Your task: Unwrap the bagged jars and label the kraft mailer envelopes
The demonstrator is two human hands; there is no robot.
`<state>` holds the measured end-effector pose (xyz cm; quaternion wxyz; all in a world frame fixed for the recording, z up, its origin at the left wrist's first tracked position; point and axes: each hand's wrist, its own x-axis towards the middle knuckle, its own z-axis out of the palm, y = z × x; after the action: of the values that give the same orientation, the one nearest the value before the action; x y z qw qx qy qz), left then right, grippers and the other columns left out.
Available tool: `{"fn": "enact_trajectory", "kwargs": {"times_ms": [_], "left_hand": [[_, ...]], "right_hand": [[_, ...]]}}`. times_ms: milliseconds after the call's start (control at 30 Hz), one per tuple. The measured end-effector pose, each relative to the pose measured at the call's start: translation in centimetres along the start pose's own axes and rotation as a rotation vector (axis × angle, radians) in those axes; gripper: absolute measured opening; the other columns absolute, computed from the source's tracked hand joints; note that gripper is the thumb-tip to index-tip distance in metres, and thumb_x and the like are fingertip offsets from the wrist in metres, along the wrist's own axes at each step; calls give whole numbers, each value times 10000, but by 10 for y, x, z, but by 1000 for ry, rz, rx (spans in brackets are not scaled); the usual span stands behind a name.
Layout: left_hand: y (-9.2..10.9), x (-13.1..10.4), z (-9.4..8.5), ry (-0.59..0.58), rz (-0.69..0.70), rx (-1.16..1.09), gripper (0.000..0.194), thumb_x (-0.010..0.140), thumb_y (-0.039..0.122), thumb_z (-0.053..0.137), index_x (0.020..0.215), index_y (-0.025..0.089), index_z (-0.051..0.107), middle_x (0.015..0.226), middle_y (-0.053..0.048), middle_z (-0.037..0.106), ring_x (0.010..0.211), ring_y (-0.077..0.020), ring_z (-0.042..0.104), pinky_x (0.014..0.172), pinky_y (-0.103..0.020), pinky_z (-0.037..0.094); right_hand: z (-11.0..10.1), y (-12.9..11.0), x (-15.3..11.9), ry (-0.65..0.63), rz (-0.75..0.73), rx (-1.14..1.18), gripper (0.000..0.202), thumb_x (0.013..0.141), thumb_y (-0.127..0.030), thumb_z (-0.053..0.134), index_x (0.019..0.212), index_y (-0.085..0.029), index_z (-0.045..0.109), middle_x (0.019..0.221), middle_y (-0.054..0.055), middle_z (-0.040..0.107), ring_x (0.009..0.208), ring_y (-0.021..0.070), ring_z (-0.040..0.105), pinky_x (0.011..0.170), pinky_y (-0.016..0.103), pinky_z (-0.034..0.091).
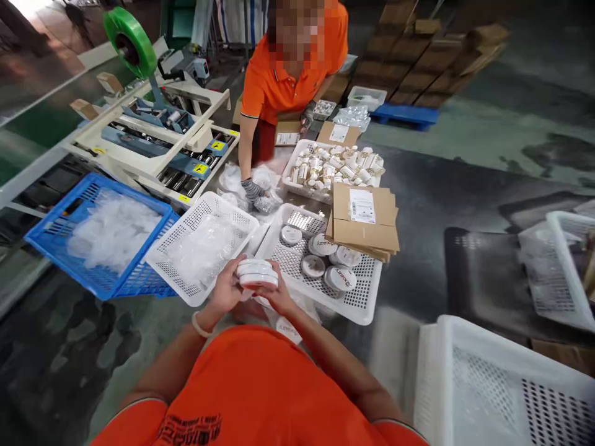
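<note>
Between my two hands sits a small stack of round white tubs [257, 272], the lowest edge reddish. My left hand [227, 288] is closed around the left side of the stack, and my right hand [280, 295] grips its right side. Just beyond, a white perforated basket [367, 306] holds several round white tubs [341, 279] with dark lettering on their lids. Left of it, another white basket [155, 257] contains clear plastic bags [204, 248]. Below my hands, a lettered tub [288, 328] lies partly covered by clear plastic.
A blue crate [100, 288] of clear film stands left, beside a tape machine [153, 124]. Opposite, a co-worker [292, 87] in orange reaches into plastic bags. Folded cartons [365, 217] lie on the basket's edge, near a tray of bottles [334, 164]. White baskets [465, 384] stand right.
</note>
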<state>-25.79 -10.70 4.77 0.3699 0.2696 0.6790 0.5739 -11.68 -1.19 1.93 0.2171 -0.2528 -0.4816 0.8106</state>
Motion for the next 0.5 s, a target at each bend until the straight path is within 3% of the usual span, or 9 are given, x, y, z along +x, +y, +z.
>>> {"fn": "enact_trajectory", "kwargs": {"times_ms": [100, 233, 300, 367, 500], "left_hand": [[3, -9, -6, -5, 105, 142, 716, 671, 35, 602, 1361, 207, 688, 1432, -97, 675, 1421, -324, 551, 1272, -503, 380], [2, -15, -10, 13, 120, 319, 777, 668, 4, 574, 1415, 198, 670, 1511, -117, 636, 1458, -348, 519, 1295, -527, 335], [0, -16, -6, 9, 118, 411, 779, 653, -4, 617, 1409, 174, 680, 1482, -153, 658, 1421, -395, 548, 1278, -575, 342], [-2, -18, 1, -20, 116, 469, 768, 656, -9, 634, 1402, 163, 690, 1458, -173, 676, 1405, -422, 563, 1274, -618, 320], [-6, -22, 17, -132, 135, 493, 777, 694, -22, 554, 1439, 169, 664, 1520, -168, 640, 1457, -379, 540, 1296, -616, 276]], "right_hand": [[-14, 10, 5, -67, 80, -107, 734, 682, -494, 880, 1243, -299, 450, 986, 2, 641, 768, 196, 646, 550, 281, 559], [-22, 6, 7, -43, -56, -545, 611, 749, -422, 849, 1233, -253, 517, 1039, 46, 663, 880, 227, 651, 686, 320, 570], [-15, 0, 4, -34, -103, -888, 519, 793, -307, 816, 1246, -231, 574, 1178, 93, 653, 909, 229, 660, 763, 339, 560], [-3, -8, 0, -69, -57, -1202, 453, 875, -215, 727, 1311, -240, 603, 1249, 114, 635, 845, 214, 675, 746, 334, 540], [21, -22, -7, -116, 89, -1568, 510, 1011, -137, 527, 1499, -286, 536, 1316, 159, 624, 791, 212, 714, 684, 323, 529]]}}
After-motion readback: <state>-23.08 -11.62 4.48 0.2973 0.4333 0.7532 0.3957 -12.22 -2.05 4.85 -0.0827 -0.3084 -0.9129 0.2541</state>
